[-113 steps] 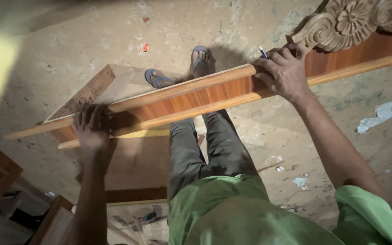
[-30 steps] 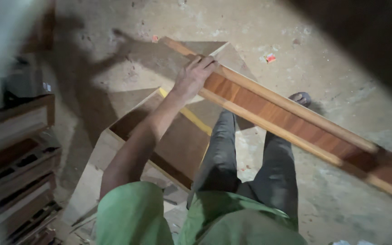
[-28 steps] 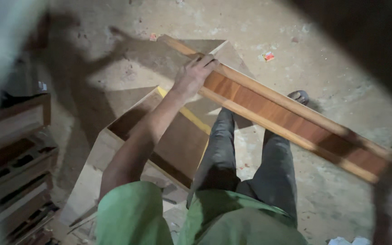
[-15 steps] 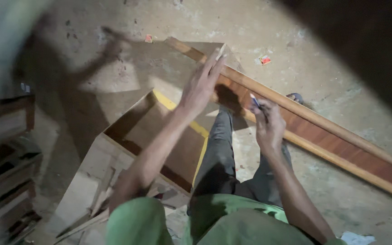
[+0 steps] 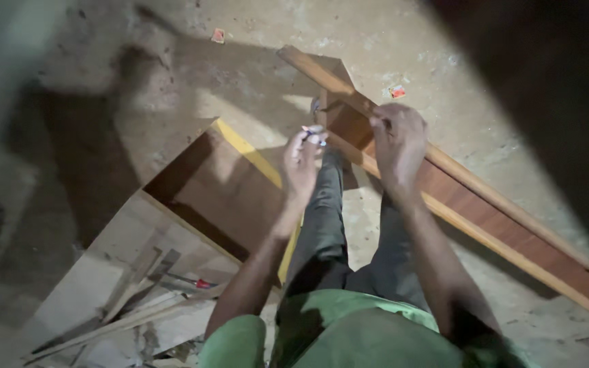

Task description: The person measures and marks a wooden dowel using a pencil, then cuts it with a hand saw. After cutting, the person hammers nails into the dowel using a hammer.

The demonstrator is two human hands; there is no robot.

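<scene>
A long brown wooden board with raised pale rails lies slanted on the dusty concrete floor, running from the upper middle to the right edge. My right hand sits on its upper part, with the fingers curled over the far rail. Just left of the board, my left hand pinches a small pen-like object between its fingertips. The two hands are close together but apart. My legs in dark trousers stand below them.
A brown panel with a yellow edge lies on the floor at the left. It overlaps a pale board strewn with thin wood offcuts. Small red scraps dot the floor. A dark blurred shape fills the upper right.
My left hand has left the board's end and now holds the pen-like object that my right hand held. My right hand has moved onto the board. The view has shifted.
</scene>
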